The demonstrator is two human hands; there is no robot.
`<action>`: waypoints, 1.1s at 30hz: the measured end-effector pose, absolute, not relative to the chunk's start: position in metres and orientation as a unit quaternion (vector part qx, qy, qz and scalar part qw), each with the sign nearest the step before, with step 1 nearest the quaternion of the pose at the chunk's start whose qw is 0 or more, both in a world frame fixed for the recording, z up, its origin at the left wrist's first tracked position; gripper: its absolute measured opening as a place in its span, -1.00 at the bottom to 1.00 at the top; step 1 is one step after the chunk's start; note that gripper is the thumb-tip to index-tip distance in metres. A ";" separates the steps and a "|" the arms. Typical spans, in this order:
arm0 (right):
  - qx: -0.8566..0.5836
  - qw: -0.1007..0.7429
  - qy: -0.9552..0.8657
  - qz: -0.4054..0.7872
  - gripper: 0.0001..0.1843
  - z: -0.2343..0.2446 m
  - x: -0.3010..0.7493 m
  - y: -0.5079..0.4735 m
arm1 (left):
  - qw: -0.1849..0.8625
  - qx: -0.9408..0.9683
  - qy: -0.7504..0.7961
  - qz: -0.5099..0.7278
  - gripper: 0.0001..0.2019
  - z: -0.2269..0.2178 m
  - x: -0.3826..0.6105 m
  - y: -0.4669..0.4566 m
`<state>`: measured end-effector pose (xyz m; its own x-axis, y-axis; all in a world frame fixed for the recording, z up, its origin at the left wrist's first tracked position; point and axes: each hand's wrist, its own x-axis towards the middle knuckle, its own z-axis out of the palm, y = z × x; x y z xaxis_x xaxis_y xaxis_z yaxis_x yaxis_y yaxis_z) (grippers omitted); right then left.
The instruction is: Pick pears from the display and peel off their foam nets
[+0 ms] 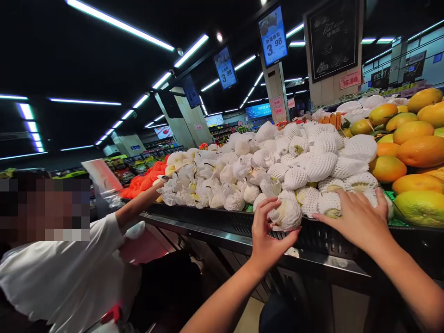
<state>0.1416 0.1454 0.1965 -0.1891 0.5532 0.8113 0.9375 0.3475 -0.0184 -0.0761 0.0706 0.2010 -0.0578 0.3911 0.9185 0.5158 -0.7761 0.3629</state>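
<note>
My left hand is closed round a fruit in crinkled white paper, held at the front edge of the display. The paper hides most of the fruit, so its kind does not show. To the right, my right hand has its fingers spread over fruit in white foam netting, touching or just above it. Yellow-green skin shows through the netting. Beyond my left hand lies a heap of paper-wrapped fruit, some with dark stems poking out.
A black slotted crate edge and a metal rail run along the front. Large yellow-orange mangoes are piled at the right. At left, a person in a white shirt reaches into the wrapped fruit near red netting. Price screens hang above.
</note>
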 end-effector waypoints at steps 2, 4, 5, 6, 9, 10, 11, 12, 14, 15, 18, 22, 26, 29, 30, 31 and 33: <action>-0.531 0.375 -0.717 -0.250 -0.13 0.198 0.143 0.146 | 0.031 -0.692 -0.328 -0.642 -0.39 0.194 -0.070 0.078; -0.539 0.383 -0.708 -0.248 -0.20 0.201 0.143 0.144 | 0.023 -0.692 -0.333 -0.640 -0.39 0.189 -0.067 0.083; -0.542 0.387 -0.703 -0.249 -0.26 0.202 0.142 0.142 | 0.018 -0.690 -0.338 -0.640 -0.40 0.188 -0.067 0.084; -0.544 0.393 -0.698 -0.250 -0.32 0.203 0.141 0.141 | 0.012 -0.686 -0.343 -0.641 -0.40 0.187 -0.067 0.085; -0.544 0.421 -0.679 -0.256 -0.43 0.203 0.137 0.140 | 0.004 -0.679 -0.358 -0.641 -0.42 0.187 -0.063 0.086; -0.541 0.436 -0.672 -0.258 -0.45 0.201 0.136 0.140 | 0.008 -0.679 -0.360 -0.640 -0.42 0.188 -0.061 0.086; -0.536 0.450 -0.665 -0.260 -0.47 0.200 0.135 0.140 | 0.013 -0.679 -0.362 -0.638 -0.41 0.189 -0.059 0.087; -0.531 0.463 -0.659 -0.263 -0.49 0.198 0.135 0.140 | 0.018 -0.681 -0.361 -0.636 -0.41 0.190 -0.057 0.088; -0.520 0.485 -0.650 -0.267 -0.51 0.194 0.134 0.139 | 0.027 -0.686 -0.358 -0.633 -0.41 0.190 -0.053 0.091; -0.515 0.492 -0.648 -0.269 -0.51 0.193 0.134 0.139 | 0.032 -0.690 -0.356 -0.630 -0.41 0.189 -0.051 0.094; -0.526 0.479 -0.651 -0.266 -0.56 0.196 0.133 0.136 | 0.053 -0.707 -0.346 -0.615 -0.43 0.183 -0.049 0.102; -0.588 0.395 -0.665 -0.235 -0.47 0.210 0.131 0.135 | 0.096 -0.721 -0.317 -0.609 -0.43 0.178 -0.049 0.107; -0.592 0.374 -0.680 -0.216 -0.45 0.216 0.131 0.139 | 0.125 -0.751 -0.308 -0.571 -0.39 0.182 -0.048 0.105; -0.581 0.394 -0.677 -0.219 -0.48 0.213 0.132 0.141 | 0.104 -0.748 -0.328 -0.567 -0.39 0.185 -0.047 0.104; -0.577 0.403 -0.676 -0.219 -0.49 0.212 0.133 0.140 | 0.095 -0.738 -0.339 -0.575 -0.37 0.185 -0.047 0.104; -0.572 0.411 -0.675 -0.218 -0.50 0.210 0.134 0.140 | 0.084 -0.725 -0.353 -0.586 -0.37 0.185 -0.047 0.105; -0.561 0.428 -0.674 -0.218 -0.52 0.209 0.135 0.139 | 0.056 -0.697 -0.380 -0.605 -0.37 0.183 -0.048 0.106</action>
<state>0.1347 0.1390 0.2088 -0.0031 0.5697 0.8219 0.9434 0.2741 -0.1865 -0.0477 0.1063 0.1834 -0.0214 0.4629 0.8861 0.5976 -0.7046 0.3825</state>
